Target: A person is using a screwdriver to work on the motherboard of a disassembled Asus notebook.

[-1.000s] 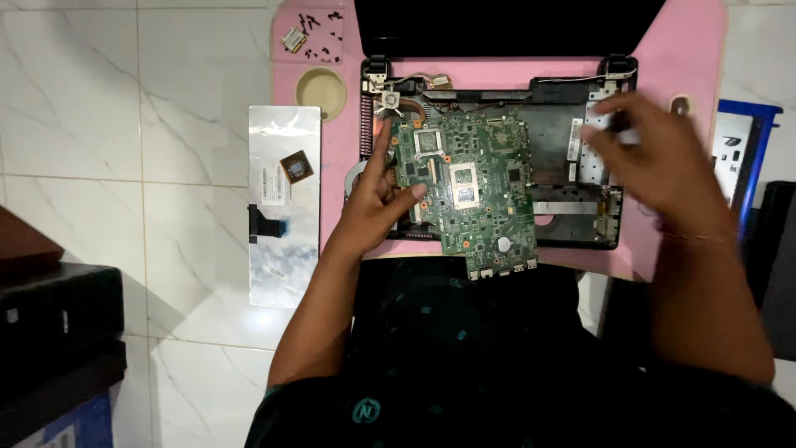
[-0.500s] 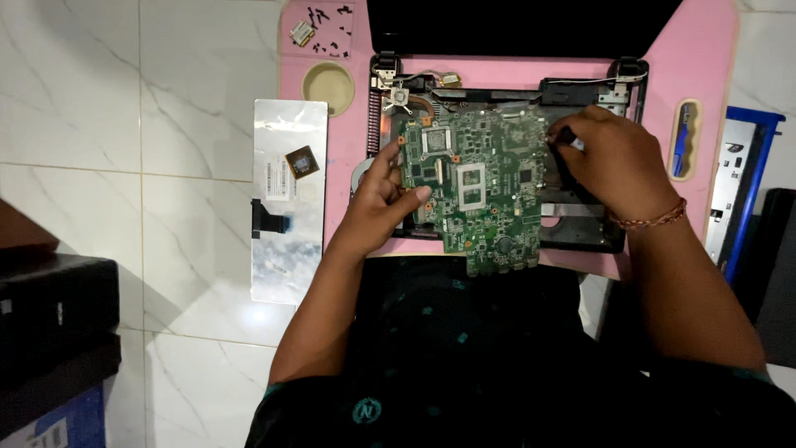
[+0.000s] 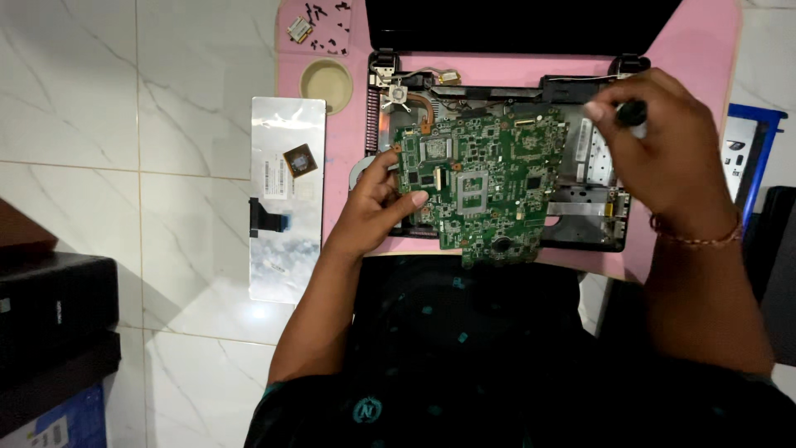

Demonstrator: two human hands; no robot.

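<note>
1. Furthest left of the green circuit board (image 3: 481, 187), a detached laptop keyboard (image 3: 286, 199) lies face down on the white tiled floor (image 3: 124, 124), its silver back up. A small square chip (image 3: 299, 160) rests on it, seemingly parked there out of the way.
2. Up and left of the board, loose dark screws (image 3: 327, 15) and a small card (image 3: 299, 30) sit on the pink desk (image 3: 713, 50). A round recess (image 3: 327, 82) in the desk lies just below them.
3. The left hand (image 3: 377, 207) has its grip closed on the board's left edge, thumb on top and fingers beneath. The hold appears meant to steady the board above the case.
4. The board sits tilted over the open black laptop base (image 3: 580, 207), its lower edge hanging past the base's front rim towards the person. It is densely packed with small parts, with two square sockets near its middle.
5. Just above the board's top left corner, a fan (image 3: 398, 94) and copper heat pipe (image 3: 427, 108) remain in the base.
6. Right of the board, the right hand (image 3: 663, 162) is clenched round a dark-tipped tool (image 3: 632, 112), apparently a screwdriver handle, held above the base's right side.
7. Furthest right, a blue-edged object (image 3: 750, 158) stands beside the desk.
</note>
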